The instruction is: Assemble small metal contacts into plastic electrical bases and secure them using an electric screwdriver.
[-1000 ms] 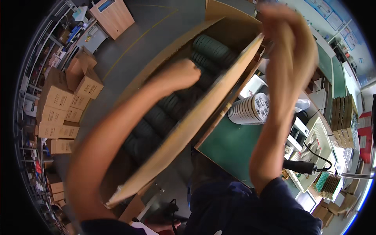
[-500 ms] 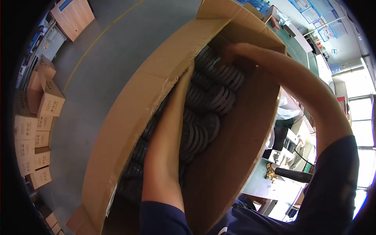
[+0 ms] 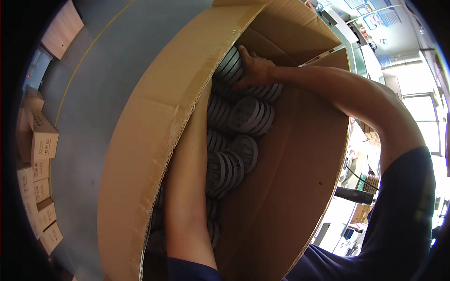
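Head view: inside a large, open brown cardboard box [image 3: 136, 154], stacks of round grey ridged discs [image 3: 249, 115] lie on their sides in rows. The right hand [image 3: 257, 70] spreads thumb and fingers against a grey disc stack [image 3: 228, 65] at the far end; I cannot tell whether it grips. The left forearm [image 3: 190, 187] reaches in alongside, its hand hidden behind the box wall, state unknown.

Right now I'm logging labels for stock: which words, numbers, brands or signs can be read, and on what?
No text reads clearly.
Cartons at left: dark print, too small and distorted.
Wall posters: too small and blurred.
Large cardboard box: no lettering visible.
Gray round parts: none I can make out.
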The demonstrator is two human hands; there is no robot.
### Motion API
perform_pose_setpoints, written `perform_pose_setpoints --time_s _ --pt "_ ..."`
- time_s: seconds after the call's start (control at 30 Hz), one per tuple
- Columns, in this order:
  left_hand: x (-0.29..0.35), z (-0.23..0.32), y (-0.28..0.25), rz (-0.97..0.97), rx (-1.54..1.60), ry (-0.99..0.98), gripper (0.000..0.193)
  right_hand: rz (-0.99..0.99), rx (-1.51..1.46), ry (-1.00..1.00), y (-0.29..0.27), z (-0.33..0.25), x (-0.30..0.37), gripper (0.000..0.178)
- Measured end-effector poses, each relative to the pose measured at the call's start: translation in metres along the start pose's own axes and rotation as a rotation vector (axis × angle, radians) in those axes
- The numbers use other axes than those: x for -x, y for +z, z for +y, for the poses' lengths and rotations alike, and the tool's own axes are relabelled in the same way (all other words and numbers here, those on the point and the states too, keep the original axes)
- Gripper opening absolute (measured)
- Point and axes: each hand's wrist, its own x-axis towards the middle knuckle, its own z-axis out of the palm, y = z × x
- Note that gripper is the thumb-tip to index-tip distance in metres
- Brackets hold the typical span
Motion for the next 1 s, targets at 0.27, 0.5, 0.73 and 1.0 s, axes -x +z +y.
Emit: perform_pose_setpoints --time_s 0.27,0.5,0.73,1.0 --pt "0.029 -0.013 -0.037 -0.089 -0.264 0.116 0.072 0.164 0.098 -0.284 0.019 0.002 0.012 0.128" --pt "0.058 -0.01 -0.083 -0.139 -0.577 0.266 0.07 0.117 0.113 -0.504 0.012 0.01 -0.005 0.131" --pt "0.064 0.0 -0.091 -0.216 -0.875 0.405 0.069 -0.372 0.01 -0.127 -0.032 0.008 -0.04 0.122" --pt "0.08 0.028 -0.095 -0.419 -0.504 0.256 0.058 -0.526 -0.884 0.142 -0.044 0.005 -0.001 0.09"
